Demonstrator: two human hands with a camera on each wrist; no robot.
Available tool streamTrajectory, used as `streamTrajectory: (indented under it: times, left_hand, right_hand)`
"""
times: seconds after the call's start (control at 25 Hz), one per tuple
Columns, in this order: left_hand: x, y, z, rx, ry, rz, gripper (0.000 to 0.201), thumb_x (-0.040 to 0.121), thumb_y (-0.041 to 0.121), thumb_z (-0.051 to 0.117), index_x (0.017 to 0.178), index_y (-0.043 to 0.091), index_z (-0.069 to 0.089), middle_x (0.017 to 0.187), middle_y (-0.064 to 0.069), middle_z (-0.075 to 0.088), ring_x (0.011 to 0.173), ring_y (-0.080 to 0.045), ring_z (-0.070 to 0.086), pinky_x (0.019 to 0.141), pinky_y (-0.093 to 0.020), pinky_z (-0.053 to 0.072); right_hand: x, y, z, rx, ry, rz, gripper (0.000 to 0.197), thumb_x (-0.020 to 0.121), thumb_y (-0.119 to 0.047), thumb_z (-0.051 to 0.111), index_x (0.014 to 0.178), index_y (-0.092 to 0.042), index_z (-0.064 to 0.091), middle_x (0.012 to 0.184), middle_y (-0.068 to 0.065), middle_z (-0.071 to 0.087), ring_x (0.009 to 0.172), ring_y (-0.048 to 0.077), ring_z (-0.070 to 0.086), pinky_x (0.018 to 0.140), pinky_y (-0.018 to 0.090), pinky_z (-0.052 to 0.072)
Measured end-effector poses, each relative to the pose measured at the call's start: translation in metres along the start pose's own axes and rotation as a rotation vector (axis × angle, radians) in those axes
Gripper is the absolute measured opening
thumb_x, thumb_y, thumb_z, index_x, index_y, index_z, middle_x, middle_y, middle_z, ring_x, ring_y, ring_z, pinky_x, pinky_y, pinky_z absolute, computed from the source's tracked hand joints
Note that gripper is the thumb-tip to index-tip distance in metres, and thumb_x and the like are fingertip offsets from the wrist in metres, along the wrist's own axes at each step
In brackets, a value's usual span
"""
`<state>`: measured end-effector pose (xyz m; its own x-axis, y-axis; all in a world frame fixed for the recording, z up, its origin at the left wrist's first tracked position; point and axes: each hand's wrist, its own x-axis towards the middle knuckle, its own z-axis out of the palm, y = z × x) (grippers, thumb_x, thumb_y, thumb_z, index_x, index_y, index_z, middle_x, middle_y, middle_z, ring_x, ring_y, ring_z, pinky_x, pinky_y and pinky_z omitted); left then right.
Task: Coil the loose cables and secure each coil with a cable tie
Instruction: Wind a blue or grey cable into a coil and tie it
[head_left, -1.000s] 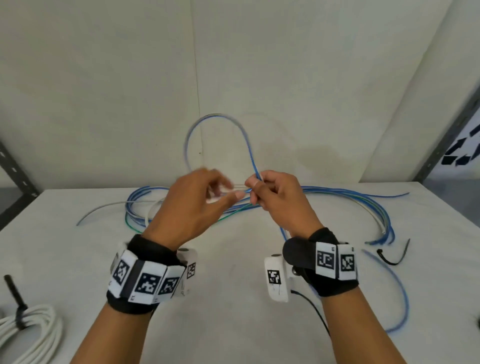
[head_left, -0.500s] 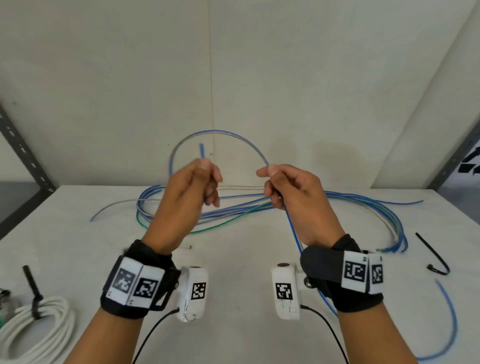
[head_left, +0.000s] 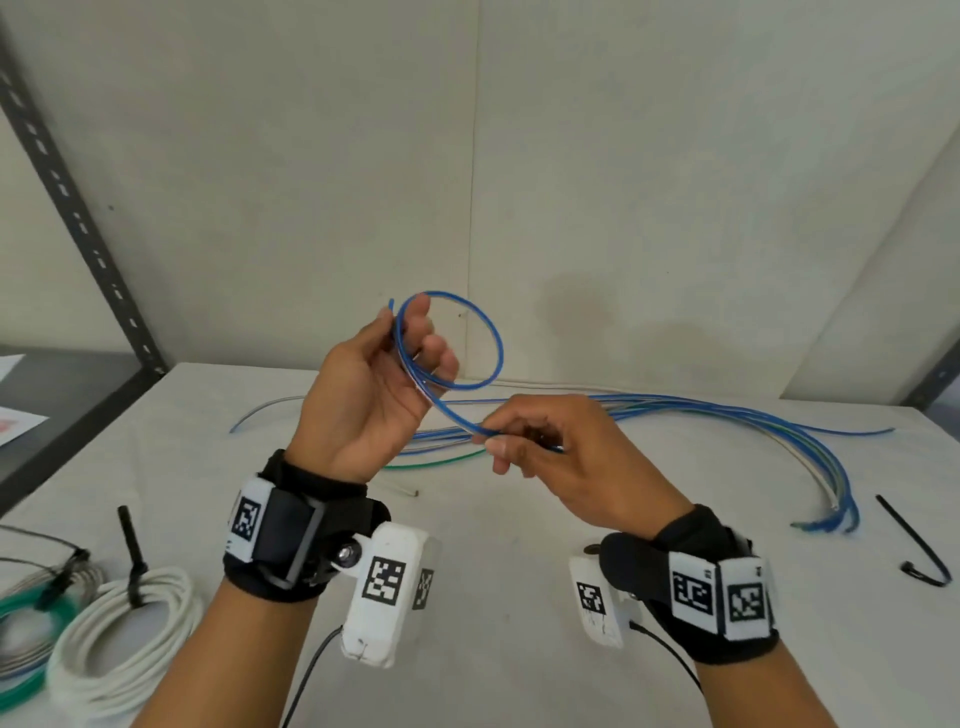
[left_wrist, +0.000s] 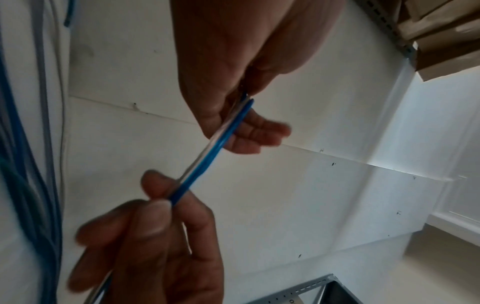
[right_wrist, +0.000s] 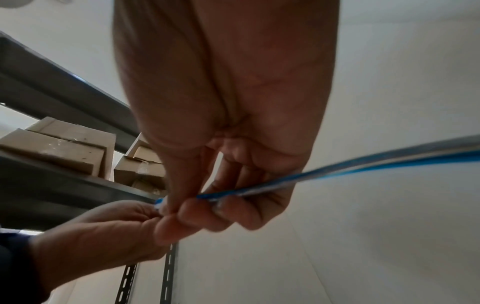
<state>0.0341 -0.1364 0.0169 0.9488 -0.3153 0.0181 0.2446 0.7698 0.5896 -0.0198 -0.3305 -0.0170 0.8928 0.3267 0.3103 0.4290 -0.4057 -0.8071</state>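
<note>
Blue cable (head_left: 470, 332) arc now closed loop in left hand (head_left: 374, 395) — right hand (head_left: 561, 457) dropped lower.

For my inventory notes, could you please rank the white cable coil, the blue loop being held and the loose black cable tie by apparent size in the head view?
1. white cable coil, though nearest the camera
2. blue loop
3. black cable tie

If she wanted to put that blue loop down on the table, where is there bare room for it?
The bare stretch of table between her two wrists, in front of the loose cables, looks free. Another bare patch lies between those cables' ends and the black cable tie on the right. The near left is crowded: the white coil and green coil sit there.
</note>
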Motion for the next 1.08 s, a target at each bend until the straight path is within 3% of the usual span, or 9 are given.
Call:
streamTrajectory:
  times: [0.12, 0.24, 0.36, 0.52, 0.64, 0.72, 0.84, 1.0, 1.08]
  left_hand:
    - [0.000, 0.008, -0.004, -0.001, -0.020, -0.011, 0.033, 0.108, 0.022, 0.032, 0.101, 0.012, 0.063, 0.051, 0.011, 0.045, 0.042, -0.003, 0.043, 0.049, -0.018, 0.045]
    - [-0.001, 0.015, -0.005, -0.011, -0.077, 0.058, 0.034, 0.108, 0.022, 0.032, 0.082, 0.018, 0.053, 0.054, 0.010, 0.043, 0.044, -0.005, 0.039, 0.051, -0.019, 0.042]
    - [-0.005, 0.009, 0.001, 0.079, -0.146, 0.104, 0.034, 0.108, 0.026, 0.032, 0.086, 0.018, 0.056, 0.046, 0.008, 0.035, 0.039, -0.007, 0.031, 0.048, -0.019, 0.037]
    - [-0.007, 0.005, 0.007, 0.101, -0.208, 0.216, 0.036, 0.109, 0.032, 0.028, 0.085, 0.018, 0.051, 0.057, 0.008, 0.049, 0.049, -0.009, 0.043, 0.058, -0.021, 0.045]
    - [-0.008, 0.013, 0.000, 0.035, -0.319, 0.147, 0.041, 0.111, 0.030, 0.024, 0.095, 0.016, 0.059, 0.044, 0.007, 0.042, 0.040, -0.008, 0.031, 0.047, -0.018, 0.036]
    - [-0.009, 0.016, -0.002, 0.019, -0.399, 0.090, 0.044, 0.112, 0.029, 0.023, 0.095, 0.016, 0.061, 0.042, 0.006, 0.043, 0.040, -0.010, 0.028, 0.047, -0.019, 0.035]
    - [-0.011, 0.023, -0.005, -0.009, -0.443, 0.108, 0.046, 0.112, 0.032, 0.023, 0.076, 0.018, 0.050, 0.058, 0.007, 0.049, 0.052, -0.010, 0.041, 0.059, -0.023, 0.042]
    - [-0.009, 0.038, -0.013, -0.177, -0.548, -0.023, 0.040, 0.112, 0.028, 0.025, 0.090, 0.007, 0.051, 0.055, 0.000, 0.032, 0.047, -0.015, 0.025, 0.049, -0.029, 0.027]
    - [-0.009, 0.044, -0.018, -0.231, -0.555, -0.037, 0.032, 0.110, 0.023, 0.029, 0.092, 0.006, 0.049, 0.054, -0.002, 0.031, 0.047, -0.017, 0.025, 0.049, -0.031, 0.028]
  right_hand:
    - [-0.002, 0.000, -0.007, 0.026, -0.046, 0.030, 0.009, 0.097, -0.015, 0.066, 0.098, -0.012, 0.074, 0.076, 0.003, 0.072, 0.064, 0.011, 0.060, 0.064, 0.023, 0.050]
    - [-0.003, 0.005, -0.019, -0.024, 0.024, 0.079, 0.010, 0.098, -0.020, 0.064, 0.094, -0.020, 0.073, 0.069, 0.002, 0.071, 0.057, 0.016, 0.053, 0.057, 0.028, 0.043]
    - [-0.004, 0.011, -0.033, -0.246, 0.052, 0.121, 0.023, 0.100, -0.033, 0.058, 0.083, -0.025, 0.071, 0.057, -0.005, 0.061, 0.060, 0.016, 0.060, 0.061, 0.031, 0.041]
    - [-0.009, 0.008, -0.043, -0.294, -0.002, 0.120, 0.042, 0.103, -0.039, 0.048, 0.064, -0.036, 0.063, 0.056, -0.012, 0.054, 0.074, 0.011, 0.070, 0.060, 0.034, 0.037]
    - [-0.011, -0.002, -0.045, -0.183, 0.025, 0.096, 0.039, 0.099, -0.046, 0.045, 0.068, -0.046, 0.069, 0.070, 0.007, 0.065, 0.051, 0.011, 0.040, 0.054, 0.023, 0.028]
    - [-0.011, -0.006, -0.045, -0.207, 0.080, 0.123, 0.039, 0.093, -0.055, 0.045, 0.079, -0.036, 0.077, 0.059, 0.002, 0.047, 0.049, 0.006, 0.032, 0.052, 0.019, 0.027]
    - [-0.013, 0.002, -0.051, -0.382, 0.071, 0.295, 0.062, 0.088, -0.070, 0.042, 0.068, -0.021, 0.075, 0.046, -0.008, 0.032, 0.044, 0.009, 0.040, 0.052, 0.018, 0.029]
    - [-0.014, 0.015, -0.062, -0.326, 0.049, 0.391, 0.082, 0.079, -0.088, 0.033, 0.055, -0.020, 0.070, 0.059, 0.009, 0.040, 0.071, 0.030, 0.063, 0.086, 0.034, 0.051]
    - [-0.013, 0.017, -0.062, -0.128, 0.006, 0.281, 0.077, 0.072, -0.092, 0.042, 0.053, -0.021, 0.067, 0.061, 0.002, 0.055, 0.066, 0.011, 0.060, 0.089, 0.033, 0.053]
